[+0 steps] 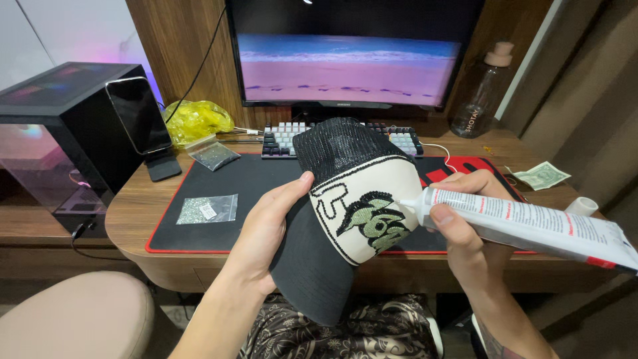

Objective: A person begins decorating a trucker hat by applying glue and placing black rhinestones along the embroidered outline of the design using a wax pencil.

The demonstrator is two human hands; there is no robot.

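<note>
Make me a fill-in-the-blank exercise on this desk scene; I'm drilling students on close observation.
1. The left hand holds a cap by its black ____.
2. The right hand presses the nozzle of a ____ against the cap's white front panel.
3. The phone stands on a holder against the ____ computer case.
4. A banknote lies to the ____ of the desk mat.

Missing words: brim; tube; black; right

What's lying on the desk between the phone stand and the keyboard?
In the head view, a small clear bag of glittery bits lies between phone stand and keyboard, yellow bag just behind.
</note>
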